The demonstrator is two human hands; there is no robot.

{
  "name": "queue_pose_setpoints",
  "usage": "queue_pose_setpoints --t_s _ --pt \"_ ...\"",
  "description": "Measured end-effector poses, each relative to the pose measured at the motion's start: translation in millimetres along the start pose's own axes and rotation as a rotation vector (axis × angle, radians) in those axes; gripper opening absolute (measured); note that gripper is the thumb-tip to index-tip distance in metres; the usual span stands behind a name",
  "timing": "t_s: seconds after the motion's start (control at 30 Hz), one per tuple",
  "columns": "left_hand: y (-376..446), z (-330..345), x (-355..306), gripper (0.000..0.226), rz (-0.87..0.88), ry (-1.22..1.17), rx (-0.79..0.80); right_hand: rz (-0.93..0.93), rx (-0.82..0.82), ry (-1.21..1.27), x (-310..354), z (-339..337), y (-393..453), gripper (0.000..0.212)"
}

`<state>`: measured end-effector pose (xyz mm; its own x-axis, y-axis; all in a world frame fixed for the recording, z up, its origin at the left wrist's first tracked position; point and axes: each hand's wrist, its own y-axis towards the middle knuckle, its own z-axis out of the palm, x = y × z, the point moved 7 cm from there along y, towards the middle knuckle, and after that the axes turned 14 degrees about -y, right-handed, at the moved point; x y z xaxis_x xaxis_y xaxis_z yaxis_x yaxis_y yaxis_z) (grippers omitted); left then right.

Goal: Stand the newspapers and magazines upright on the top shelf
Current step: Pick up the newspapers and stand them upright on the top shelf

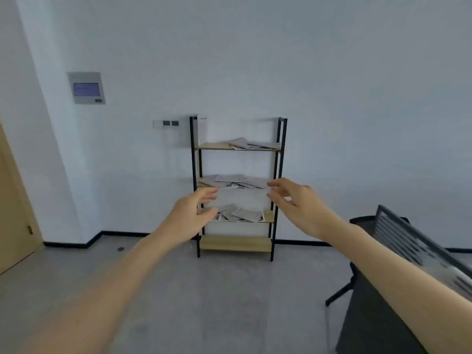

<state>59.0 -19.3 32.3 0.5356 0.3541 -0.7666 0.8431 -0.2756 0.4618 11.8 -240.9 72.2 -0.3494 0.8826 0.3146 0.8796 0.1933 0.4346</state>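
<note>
A black-framed shelf unit [281, 159] with wooden boards stands against the white wall. On its top shelf [212, 146] one magazine [202, 130] stands upright at the left end, and grey newspapers [251, 143] lie flat at the right. More papers lie in loose heaps on the second shelf [235, 181] and the third shelf [240, 213]. Both my hands are stretched out in front of the unit at some distance, empty. My left hand [190, 214] has relaxed, slightly curled fingers. My right hand [296, 203] has its fingers spread.
A dark desk [378, 315] with a mesh-backed chair [419, 241] stands at the right. A wooden door [12, 221] is at the far left. A wall panel [86, 88] and switches [166, 123] sit on the wall. Grey floor lies before the shelf.
</note>
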Motion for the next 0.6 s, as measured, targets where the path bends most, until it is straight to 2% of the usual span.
queue_pose_setpoints --t_s 0.1,0.37,0.6 --pt "38 -1 47 0.040 -0.042 -0.072 -0.014 0.030 0.016 0.055 -29 38 49 0.030" --pt "172 4 148 0.037 -0.091 -0.084 -0.029 0.078 0.035 0.111 -112 107 185 0.029" --pt "306 57 228 0.036 -0.133 -0.073 0.016 0.127 0.092 0.109 -220 158 285 0.036"
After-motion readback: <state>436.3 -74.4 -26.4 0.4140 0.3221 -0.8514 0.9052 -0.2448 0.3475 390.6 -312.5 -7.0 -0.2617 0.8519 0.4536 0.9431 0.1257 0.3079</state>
